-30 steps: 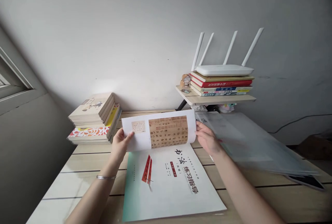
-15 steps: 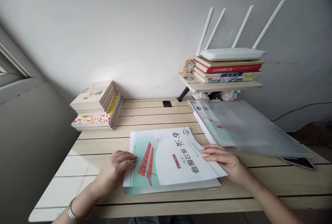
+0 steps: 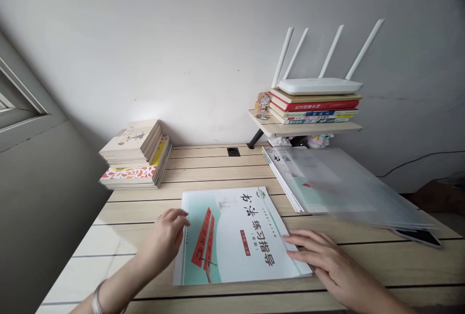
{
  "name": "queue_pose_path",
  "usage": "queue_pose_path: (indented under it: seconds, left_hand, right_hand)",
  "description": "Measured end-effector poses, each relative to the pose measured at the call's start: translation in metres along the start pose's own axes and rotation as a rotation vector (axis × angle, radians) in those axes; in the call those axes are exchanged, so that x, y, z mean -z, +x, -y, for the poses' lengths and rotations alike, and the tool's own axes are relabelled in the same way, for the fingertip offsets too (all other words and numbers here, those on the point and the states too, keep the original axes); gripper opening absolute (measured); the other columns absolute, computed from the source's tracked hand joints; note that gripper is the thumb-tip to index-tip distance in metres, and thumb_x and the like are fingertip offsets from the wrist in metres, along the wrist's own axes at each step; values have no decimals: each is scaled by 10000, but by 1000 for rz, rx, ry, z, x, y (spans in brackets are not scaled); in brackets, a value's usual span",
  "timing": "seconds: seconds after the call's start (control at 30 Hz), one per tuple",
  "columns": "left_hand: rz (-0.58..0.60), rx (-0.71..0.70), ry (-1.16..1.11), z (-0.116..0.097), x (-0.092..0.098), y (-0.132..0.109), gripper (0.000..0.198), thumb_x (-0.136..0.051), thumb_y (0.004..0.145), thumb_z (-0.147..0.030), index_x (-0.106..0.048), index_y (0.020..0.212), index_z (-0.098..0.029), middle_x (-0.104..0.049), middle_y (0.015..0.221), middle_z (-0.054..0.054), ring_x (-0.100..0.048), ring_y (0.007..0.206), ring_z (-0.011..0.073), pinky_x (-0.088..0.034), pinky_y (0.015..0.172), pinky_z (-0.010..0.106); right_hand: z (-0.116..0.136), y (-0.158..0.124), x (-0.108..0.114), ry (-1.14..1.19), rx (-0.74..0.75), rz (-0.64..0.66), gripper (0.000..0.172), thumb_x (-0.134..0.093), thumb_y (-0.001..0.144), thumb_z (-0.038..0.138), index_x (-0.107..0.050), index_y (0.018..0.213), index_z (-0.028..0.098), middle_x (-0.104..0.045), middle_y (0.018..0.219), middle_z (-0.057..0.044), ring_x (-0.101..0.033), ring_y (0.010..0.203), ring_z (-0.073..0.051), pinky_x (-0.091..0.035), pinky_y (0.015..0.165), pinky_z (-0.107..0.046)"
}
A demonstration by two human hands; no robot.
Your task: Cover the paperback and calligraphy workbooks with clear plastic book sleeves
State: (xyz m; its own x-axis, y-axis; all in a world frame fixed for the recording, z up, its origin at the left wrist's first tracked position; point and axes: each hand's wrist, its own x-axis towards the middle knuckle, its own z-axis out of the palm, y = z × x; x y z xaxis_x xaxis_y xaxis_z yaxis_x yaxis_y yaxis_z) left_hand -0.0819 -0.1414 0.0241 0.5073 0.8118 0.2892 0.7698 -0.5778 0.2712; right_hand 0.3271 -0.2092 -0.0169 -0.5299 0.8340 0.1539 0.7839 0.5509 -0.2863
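Note:
A workbook (image 3: 236, 236) with a white and mint-green cover, red banners and Chinese lettering lies flat on the wooden desk in front of me. Along its left edge is my left hand (image 3: 169, 234), its fingers loosely bent with nothing visible in them; whether the fingertips touch the cover is unclear. My right hand (image 3: 327, 260) rests at the right edge, outstretched fingers lying on the cover's margin and the thumb largely hidden. Farther right are similar workbooks (image 3: 283, 178), partly covered by a pile of translucent plastic sleeves (image 3: 356, 188).
Stacked books (image 3: 132, 154) stand at the back left. A raised shelf (image 3: 308, 130) at the back right carries more books (image 3: 316, 105) and a white router (image 3: 319, 85). A phone-like dark device (image 3: 417, 237) pokes out under the sleeves. A black socket (image 3: 233, 151) sits near the wall.
The workbook, earlier slightly raised over another sheet or book, now lies flat and aligned. My left fingers have eased off its left edge; my right hand has shifted down along the right edge.

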Motion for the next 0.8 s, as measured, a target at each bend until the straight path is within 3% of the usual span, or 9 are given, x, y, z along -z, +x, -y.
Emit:
queue_pose_path:
  seconds: [0.07, 0.17, 0.33, 0.47, 0.6, 0.8]
  left_hand:
    - [27, 2, -58, -1, -3, 38, 264, -422, 831, -71, -647, 918, -180, -651, 1002, 96, -603, 954, 208, -496, 853, 357]
    - [180, 37, -69, -11, -14, 93, 211, -543, 837, -213, -617, 1030, -174, -617, 1091, 110, -582, 1012, 235, -463, 892, 374]
    - [469, 107, 45, -34, -38, 151, 497, -680, 728, -370, -552, 1156, -151, -541, 1209, 159, -508, 1133, 303, -425, 915, 389]
    - [575, 156, 37, -34, -50, 177, 468, -726, 646, -331, -608, 1044, -114, -611, 1109, 175, -568, 1033, 313, -453, 829, 370]
    - [666, 205, -52, -25, -52, 195, 279, -729, 596, -306, -660, 816, -148, -688, 877, 87, -625, 837, 244, -456, 691, 291]
    - [492, 383, -274, 2, -41, 195, 158, -675, 650, -280, -632, 765, -181, -676, 787, 19, -605, 743, 173, -432, 617, 238]
  right_hand:
    - [1, 2, 3, 15, -22, 50, 527, -417, 768, 50, -665, 1113, 362, -590, 1274, -3, -500, 1205, -248, -462, 955, -459]
    - [2, 1, 3, 54, -65, 64, 515, -420, 777, 62, -663, 1117, 363, -575, 1293, 2, -476, 1231, -247, -443, 980, -462]
    - [11, -6, -2, 76, -144, 49, 527, -430, 778, 69, -626, 1174, 358, -527, 1346, 6, -427, 1272, -246, -410, 1013, -468]
    - [19, -7, 0, 39, -160, 54, 388, -445, 866, 187, -625, 1177, 333, -524, 1350, -20, -415, 1275, -255, -403, 1008, -493]
    - [22, -1, 0, 13, -156, -10, 271, -473, 898, 329, -683, 1069, 309, -596, 1264, -48, -459, 1232, -268, -441, 963, -487]
    - [16, 17, 2, -20, -85, -274, 209, -508, 881, 288, -711, 903, 244, -662, 1130, -76, -543, 1123, -247, -482, 909, -402]
